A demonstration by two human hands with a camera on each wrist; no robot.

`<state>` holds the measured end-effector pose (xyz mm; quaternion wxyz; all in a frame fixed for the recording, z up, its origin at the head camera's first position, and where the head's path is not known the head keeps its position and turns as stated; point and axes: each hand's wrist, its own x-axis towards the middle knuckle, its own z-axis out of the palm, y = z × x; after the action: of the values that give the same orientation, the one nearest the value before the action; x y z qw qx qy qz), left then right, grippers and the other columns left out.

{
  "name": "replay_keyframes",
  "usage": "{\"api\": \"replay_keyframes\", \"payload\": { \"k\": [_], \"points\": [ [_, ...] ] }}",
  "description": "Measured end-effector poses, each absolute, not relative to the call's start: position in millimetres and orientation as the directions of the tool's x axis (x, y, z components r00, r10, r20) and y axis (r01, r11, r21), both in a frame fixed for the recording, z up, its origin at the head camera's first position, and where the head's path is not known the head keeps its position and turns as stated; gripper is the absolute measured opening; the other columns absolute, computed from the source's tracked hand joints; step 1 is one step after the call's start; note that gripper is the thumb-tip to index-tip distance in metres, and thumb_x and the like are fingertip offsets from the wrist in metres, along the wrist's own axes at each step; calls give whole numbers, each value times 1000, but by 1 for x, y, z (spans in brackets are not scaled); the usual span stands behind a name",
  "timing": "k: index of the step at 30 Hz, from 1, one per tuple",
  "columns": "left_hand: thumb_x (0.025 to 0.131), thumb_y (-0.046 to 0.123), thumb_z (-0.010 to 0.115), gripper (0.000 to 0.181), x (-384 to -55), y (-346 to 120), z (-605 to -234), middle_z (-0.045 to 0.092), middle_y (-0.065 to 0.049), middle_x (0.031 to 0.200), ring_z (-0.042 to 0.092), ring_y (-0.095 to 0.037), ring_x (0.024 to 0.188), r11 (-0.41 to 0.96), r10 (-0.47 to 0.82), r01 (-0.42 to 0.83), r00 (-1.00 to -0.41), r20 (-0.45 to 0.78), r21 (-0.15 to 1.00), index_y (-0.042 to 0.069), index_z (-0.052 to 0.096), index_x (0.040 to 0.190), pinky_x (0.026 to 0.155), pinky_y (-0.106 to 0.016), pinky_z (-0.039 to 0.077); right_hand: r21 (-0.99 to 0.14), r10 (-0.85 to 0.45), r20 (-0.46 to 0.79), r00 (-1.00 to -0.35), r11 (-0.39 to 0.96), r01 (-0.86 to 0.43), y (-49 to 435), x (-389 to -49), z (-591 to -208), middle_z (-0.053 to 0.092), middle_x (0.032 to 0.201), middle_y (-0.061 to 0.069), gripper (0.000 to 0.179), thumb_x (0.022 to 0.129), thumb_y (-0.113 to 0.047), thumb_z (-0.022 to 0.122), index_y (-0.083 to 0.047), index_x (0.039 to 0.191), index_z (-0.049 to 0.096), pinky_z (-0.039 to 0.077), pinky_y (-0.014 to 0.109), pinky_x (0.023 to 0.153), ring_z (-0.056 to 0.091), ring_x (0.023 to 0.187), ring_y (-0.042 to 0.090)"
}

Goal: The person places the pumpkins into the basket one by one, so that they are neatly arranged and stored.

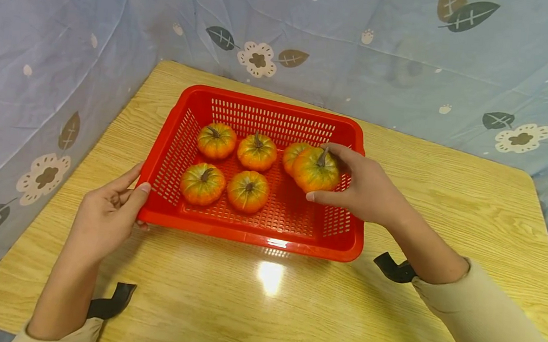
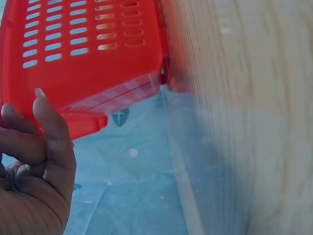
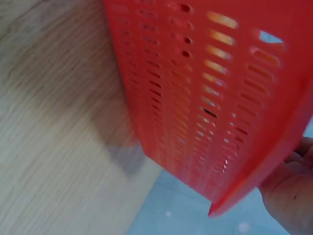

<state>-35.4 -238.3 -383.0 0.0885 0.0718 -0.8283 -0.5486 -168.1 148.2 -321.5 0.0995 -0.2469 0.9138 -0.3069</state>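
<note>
A red slotted plastic basket (image 1: 248, 238) stands on the table with several small orange pumpkins (image 1: 247, 191) inside. My left hand (image 1: 106, 216) grips the basket's left rim, thumb on top and fingers beneath; the left wrist view shows the fingers of this hand (image 2: 44, 161) by the basket's end wall (image 2: 98, 63). Over the basket's right part, my right hand (image 1: 367, 187) holds a pumpkin (image 1: 317, 170) between thumb and fingers, its stem upward. This pumpkin partly covers another one (image 1: 293, 153) behind it. In the right wrist view the basket wall (image 3: 186, 98) hides most of the hand (image 3: 288, 188).
The wood-grain table (image 1: 458, 192) extends to the right of the basket and in front of it. A blue-grey curtain with leaves and flowers (image 1: 353, 47) hangs behind and at the left. Black straps (image 1: 113, 302) show at both wrists.
</note>
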Motion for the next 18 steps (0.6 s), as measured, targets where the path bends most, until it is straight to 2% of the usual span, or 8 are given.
{"api": "replay_keyframes", "payload": {
  "k": [7,18],
  "points": [
    [106,17,55,49,-36,-239,-383,74,10,90,64,-13,53,381,-209,-25,-976,60,924,4,44,152,50,-28,57,-537,-585,-84,-807,709,-458,135,-168,-328,57,141,11,95,75,-42,91,-6,150,47,46,48,106,55,126,28],
    [106,18,54,50,-35,-239,-382,74,9,90,64,-14,53,377,-212,-46,-977,38,925,6,43,153,50,-29,57,-477,-674,-184,-715,698,-535,115,-168,-336,57,141,12,91,75,-38,92,-2,147,50,43,47,109,54,128,31]
  ]
}}
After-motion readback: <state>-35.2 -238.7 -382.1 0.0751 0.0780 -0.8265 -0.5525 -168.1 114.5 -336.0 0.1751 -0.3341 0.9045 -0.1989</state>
